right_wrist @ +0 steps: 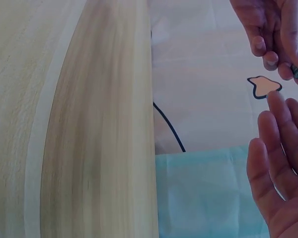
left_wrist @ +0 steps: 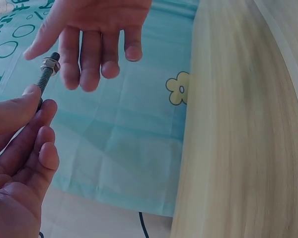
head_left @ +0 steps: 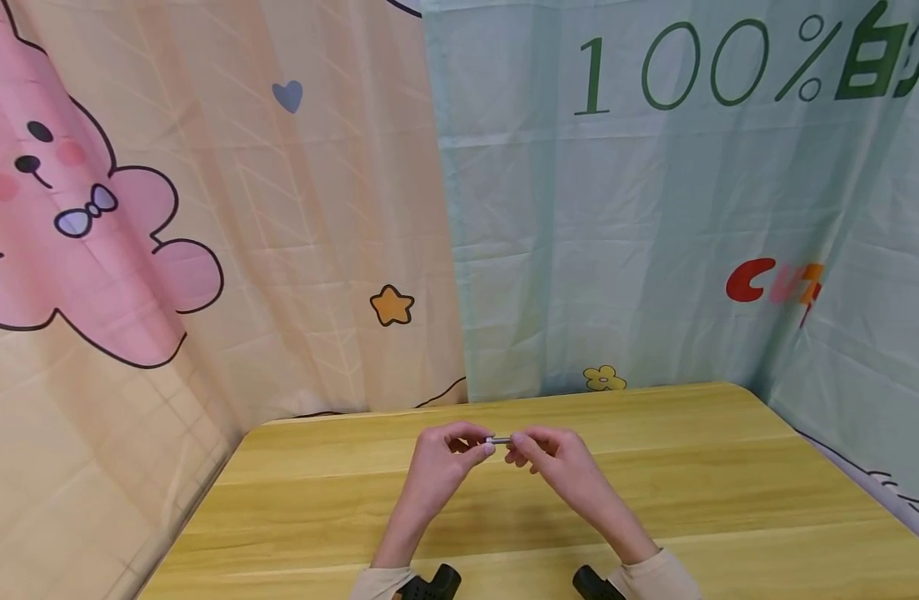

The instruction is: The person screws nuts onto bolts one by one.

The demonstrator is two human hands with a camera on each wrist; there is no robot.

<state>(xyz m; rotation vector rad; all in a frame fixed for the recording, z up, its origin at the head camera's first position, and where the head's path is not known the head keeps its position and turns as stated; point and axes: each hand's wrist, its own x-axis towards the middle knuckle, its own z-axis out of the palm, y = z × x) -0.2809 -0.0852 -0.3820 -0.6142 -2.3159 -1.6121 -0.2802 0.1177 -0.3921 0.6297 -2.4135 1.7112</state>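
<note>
A grey threaded metal bolt [left_wrist: 45,77] was pinched by the left hand [head_left: 442,465], pointed toward 3 o'clock in head view, its silver hexagonal nut [left_wrist: 50,65] flanked by the right hand [head_left: 560,461], fingers straightened.

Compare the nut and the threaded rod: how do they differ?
Shape: the nut is short and wide; the threaded rod is long and slim.
Tone: the nut looks bright silver, the rod darker grey.
Contact: the left hand pinches the rod near one end; the nut sits around the rod near the other, close to the right hand.
Shared: both look metallic.
</note>
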